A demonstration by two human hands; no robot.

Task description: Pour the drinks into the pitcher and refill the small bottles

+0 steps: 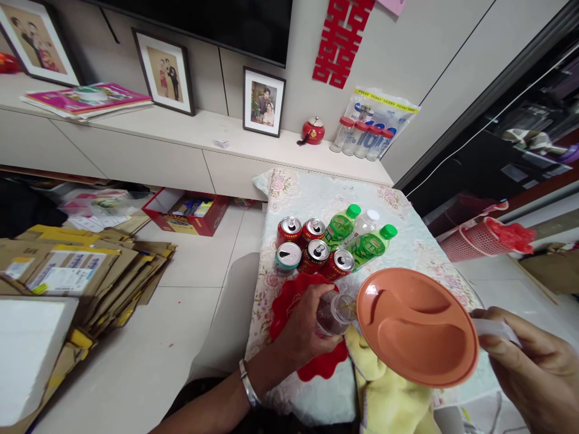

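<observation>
My left hand (307,322) is wrapped round a clear plastic bottle (332,313), tilted with its open mouth toward the left edge of an orange divided plate (416,328). At the right, my right hand (525,355) pinches a whitish piece (497,330) at the plate's right edge; its exact shape is partly hidden. Beneath my left hand lies a red scalloped tray (316,369). A yellow cloth (389,401) lies under the plate. Behind them stand several opened cans (315,256) and bottles with green caps (341,226), beside one with a white cap (365,228).
The flowered tablecloth (307,193) reaches the white cabinet, which holds picture frames, a red pot (313,130) and red-lidded jars (360,138). Flattened cardboard (113,271) and a red box (192,220) are on the floor at left. A pink basket (474,241) stands at right.
</observation>
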